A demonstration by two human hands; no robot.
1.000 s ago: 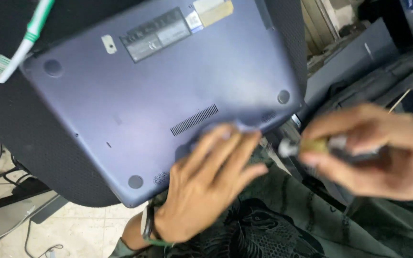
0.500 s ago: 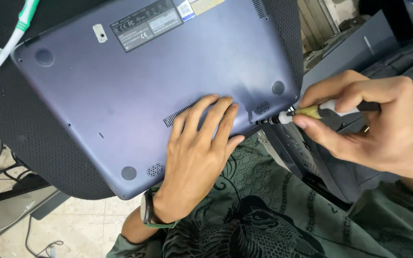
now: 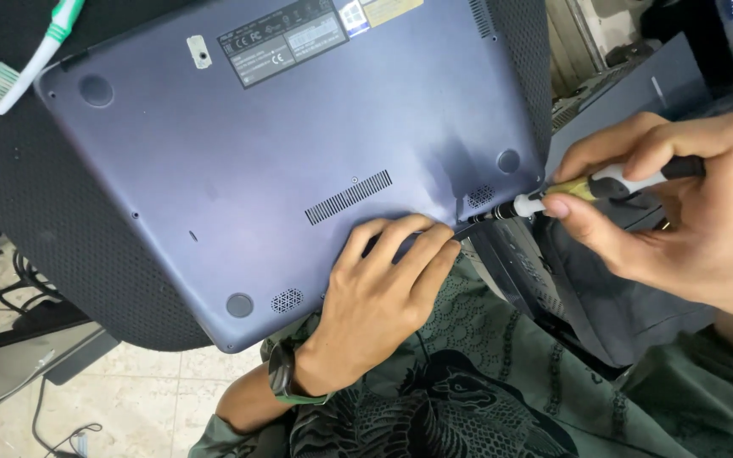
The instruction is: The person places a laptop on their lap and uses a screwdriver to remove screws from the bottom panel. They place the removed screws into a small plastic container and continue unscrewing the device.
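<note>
A blue-grey laptop [image 3: 282,161] lies upside down on a black mesh surface [image 3: 53,229], its underside with vent slots and round rubber feet facing up. My left hand [image 3: 379,293] grips the laptop's near edge, fingers curled over the rim beside the vent. A dark band sits on that wrist. My right hand [image 3: 680,212] holds a small screwdriver [image 3: 570,193] with a white and yellow-green handle. Its tip rests at the laptop's near right corner, just beside my left fingertips.
A green and white toothbrush [image 3: 31,59] lies on the mesh at the top left. Dark laptop parts [image 3: 629,93] are stacked to the right. Cables [image 3: 2,271] trail over the tiled floor at the lower left. My green patterned shirt fills the bottom.
The view has shifted, so the laptop sits lower and nearer. My left hand has slid down to grip the near edge. The right hand has brought the screwdriver tip to the laptop's corner.
</note>
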